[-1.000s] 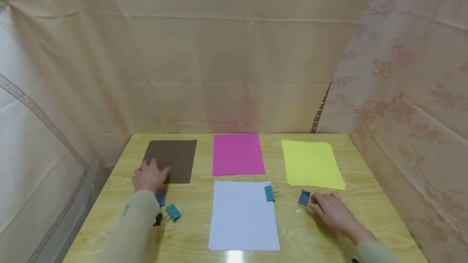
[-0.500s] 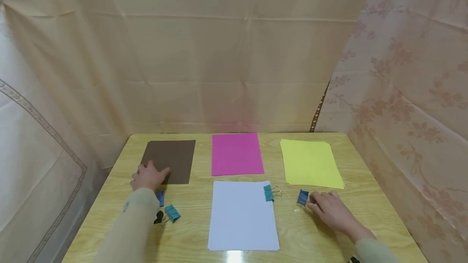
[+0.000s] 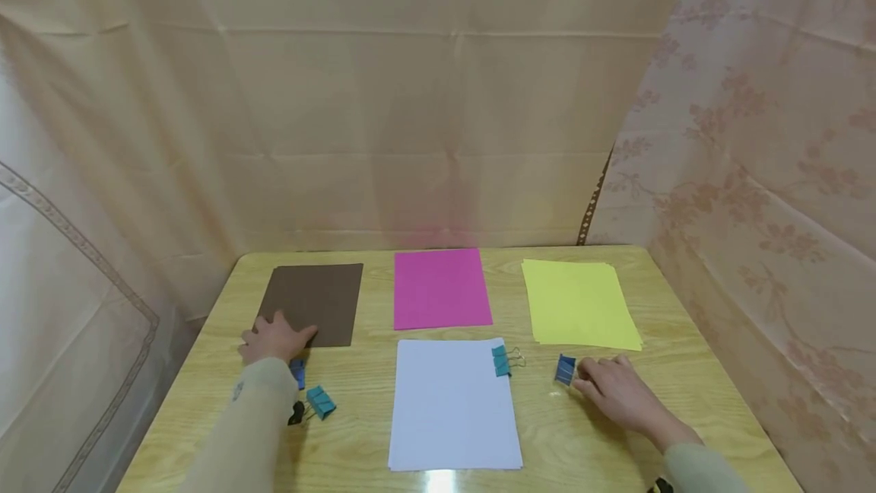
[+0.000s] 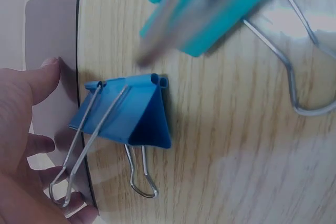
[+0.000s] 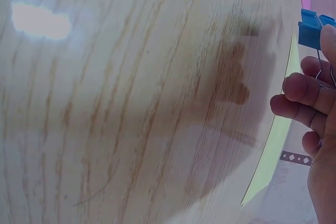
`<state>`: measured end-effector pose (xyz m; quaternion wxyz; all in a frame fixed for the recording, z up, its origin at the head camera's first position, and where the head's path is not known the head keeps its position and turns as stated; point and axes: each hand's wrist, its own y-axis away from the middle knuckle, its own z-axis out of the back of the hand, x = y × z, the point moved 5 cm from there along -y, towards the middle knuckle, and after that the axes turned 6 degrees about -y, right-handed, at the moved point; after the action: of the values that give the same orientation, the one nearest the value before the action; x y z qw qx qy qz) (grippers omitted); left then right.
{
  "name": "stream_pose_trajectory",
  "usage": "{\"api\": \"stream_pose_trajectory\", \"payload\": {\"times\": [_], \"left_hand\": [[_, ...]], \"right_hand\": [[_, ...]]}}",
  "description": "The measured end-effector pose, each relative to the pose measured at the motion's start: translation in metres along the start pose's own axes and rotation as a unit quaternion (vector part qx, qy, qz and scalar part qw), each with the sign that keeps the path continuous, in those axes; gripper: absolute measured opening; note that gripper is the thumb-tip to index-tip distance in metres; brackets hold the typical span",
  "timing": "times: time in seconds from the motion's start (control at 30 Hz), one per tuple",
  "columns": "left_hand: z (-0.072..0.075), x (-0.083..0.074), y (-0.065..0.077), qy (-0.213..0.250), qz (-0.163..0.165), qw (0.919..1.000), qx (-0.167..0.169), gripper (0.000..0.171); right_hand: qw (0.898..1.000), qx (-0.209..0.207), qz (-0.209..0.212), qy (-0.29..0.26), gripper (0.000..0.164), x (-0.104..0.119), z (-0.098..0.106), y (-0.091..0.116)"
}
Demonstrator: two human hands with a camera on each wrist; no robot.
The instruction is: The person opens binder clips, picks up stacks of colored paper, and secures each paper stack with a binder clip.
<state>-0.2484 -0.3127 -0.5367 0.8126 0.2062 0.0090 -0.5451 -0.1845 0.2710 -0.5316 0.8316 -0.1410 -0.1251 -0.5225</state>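
Note:
My left hand (image 3: 275, 341) lies with spread fingers at the near left part of a stack of dark brown paper (image 3: 322, 291). In the left wrist view, its thumb and fingers reach over the paper's edge beside a blue binder clip (image 4: 126, 111) on the table. Over on the right, my right hand (image 3: 619, 394) pinches the wire handles of another blue binder clip (image 5: 311, 32), the clip's body pointing left. Between the hands is a stack of white paper (image 3: 452, 409) with a teal binder clip (image 3: 502, 361) on its upper right edge.
Pink paper (image 3: 442, 290) lies at the back middle, yellow paper (image 3: 582, 303) at the back right. By my left sleeve are a loose teal binder clip (image 3: 320, 402) and a black clip (image 3: 296, 412). Cloth curtains (image 3: 438, 97) hang behind the wooden table (image 3: 356, 447).
My left hand has slid slightly nearer over the brown paper, toward its front edge. My right hand keeps its grip on the blue binder clip; the view has shifted a little.

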Motion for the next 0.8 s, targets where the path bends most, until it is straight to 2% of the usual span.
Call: {"api": "stream_pose_trajectory", "payload": {"times": [0.33,0.57,0.8], "left_hand": [[-0.0008,0.0055,-0.0047,0.004,0.018,0.9998,-0.003,0.1],[0.0035,0.0087,-0.0087,0.024,0.026,0.9994,0.0,0.113],[0.0059,0.0101,-0.009,0.042,0.052,0.9977,0.011,0.119]], "right_hand": [[1.0,0.009,-0.004,-0.007,0.014,0.0011,-0.0016,-0.0025],[1.0,0.021,-0.013,-0.01,0.014,0.0004,-0.0035,-0.0035],[0.999,0.031,-0.018,-0.016,0.015,0.0006,-0.005,-0.0022]]}}
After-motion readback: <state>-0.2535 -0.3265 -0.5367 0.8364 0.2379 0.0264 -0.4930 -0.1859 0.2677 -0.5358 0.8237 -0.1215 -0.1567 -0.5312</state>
